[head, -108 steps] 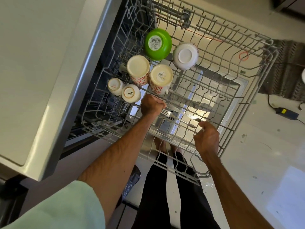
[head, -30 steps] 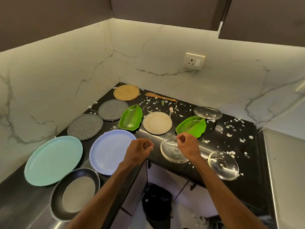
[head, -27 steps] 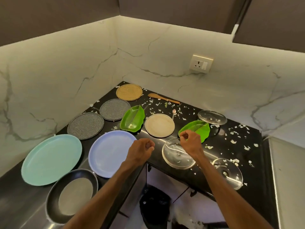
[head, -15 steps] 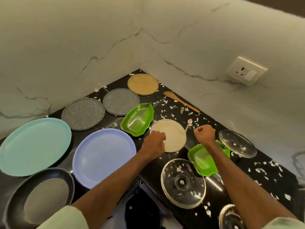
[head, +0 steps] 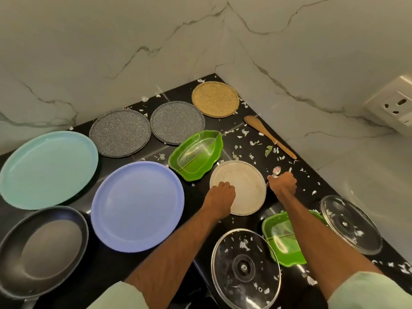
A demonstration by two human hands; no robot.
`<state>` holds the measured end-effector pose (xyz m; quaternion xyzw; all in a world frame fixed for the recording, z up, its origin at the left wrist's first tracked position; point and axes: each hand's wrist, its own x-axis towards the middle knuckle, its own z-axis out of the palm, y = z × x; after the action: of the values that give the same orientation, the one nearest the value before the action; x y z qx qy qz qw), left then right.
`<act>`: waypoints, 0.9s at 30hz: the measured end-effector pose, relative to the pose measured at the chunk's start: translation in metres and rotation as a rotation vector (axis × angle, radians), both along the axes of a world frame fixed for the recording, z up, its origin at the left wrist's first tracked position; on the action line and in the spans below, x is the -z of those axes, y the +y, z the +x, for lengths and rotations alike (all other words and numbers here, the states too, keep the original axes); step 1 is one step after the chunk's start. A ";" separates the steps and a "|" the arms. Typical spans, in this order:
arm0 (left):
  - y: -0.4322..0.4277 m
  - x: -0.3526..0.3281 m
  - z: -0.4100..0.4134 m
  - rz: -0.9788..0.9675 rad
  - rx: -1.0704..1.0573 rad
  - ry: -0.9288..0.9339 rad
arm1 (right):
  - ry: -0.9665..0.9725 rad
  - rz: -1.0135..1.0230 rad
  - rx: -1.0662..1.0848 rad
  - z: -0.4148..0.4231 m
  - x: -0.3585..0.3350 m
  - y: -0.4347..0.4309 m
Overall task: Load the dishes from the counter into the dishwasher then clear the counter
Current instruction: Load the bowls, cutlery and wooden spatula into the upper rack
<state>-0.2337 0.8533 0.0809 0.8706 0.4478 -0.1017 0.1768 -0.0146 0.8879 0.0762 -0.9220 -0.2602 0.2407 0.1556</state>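
Observation:
On the black counter (head: 227, 130) a small metal spoon (head: 277, 170) lies right of a round beige plate (head: 245, 186). My right hand (head: 283, 184) is closed around the spoon's handle; only the spoon's bowl shows beyond my fingers. My left hand (head: 221, 196) is a fist over the beige plate's left edge, with nothing visible in it. Around them lie a blue plate (head: 137, 206), a teal plate (head: 48, 168), two speckled grey plates (head: 120, 132) (head: 177, 122), a tan plate (head: 215, 99) and two green leaf-shaped dishes (head: 196, 155) (head: 281, 239).
A black frying pan (head: 42, 248) sits at the near left. Two glass lids (head: 245, 266) (head: 352, 224) lie near the front edge. A wooden spatula (head: 267, 136) lies by the marble wall. White scraps litter the counter. A wall socket (head: 394, 108) is on the right.
The view went from the dishwasher rack to the counter. In the last half second both hands moved forward; my right hand reached the spoon and closed on its handle.

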 end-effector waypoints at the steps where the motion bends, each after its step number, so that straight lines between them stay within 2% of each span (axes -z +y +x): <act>1: 0.000 0.000 0.001 -0.004 -0.010 -0.010 | 0.007 -0.010 -0.005 0.001 0.001 0.001; 6: 0.010 -0.006 0.012 -0.043 -0.059 -0.018 | 0.072 0.004 0.006 0.011 0.003 0.002; 8: 0.019 -0.008 0.018 -0.057 -0.118 -0.085 | 0.082 0.056 -0.016 0.014 0.003 0.002; 12: 0.036 -0.012 0.034 -0.129 -0.347 -0.434 | 0.092 0.301 -0.169 0.013 -0.002 0.002; 15: 0.052 -0.032 0.055 -0.395 -0.611 -0.767 | 0.225 0.407 -0.350 0.002 -0.022 0.008; 18: 0.069 -0.046 0.072 -0.590 -0.767 -0.989 | 0.382 0.417 -0.541 -0.011 -0.042 0.017; 21: 0.079 -0.045 0.075 -0.619 -0.887 -1.138 | 0.404 0.460 -0.570 -0.016 -0.051 0.025; 24: 0.083 -0.043 0.072 -0.627 -1.007 -1.258 | 0.516 0.461 -0.628 -0.012 -0.057 0.031; 26: 0.084 -0.038 0.070 -0.615 -1.081 -1.273 | 0.572 0.406 -0.668 -0.006 -0.056 0.033; 27: 0.085 -0.036 0.068 -0.602 -1.106 -1.267 | 0.527 0.388 -0.665 0.000 -0.052 0.036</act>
<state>-0.1655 0.9379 0.1168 0.3395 0.5765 0.3849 0.6358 -0.0143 0.9238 0.1282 -0.6497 -0.5335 0.4506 0.3003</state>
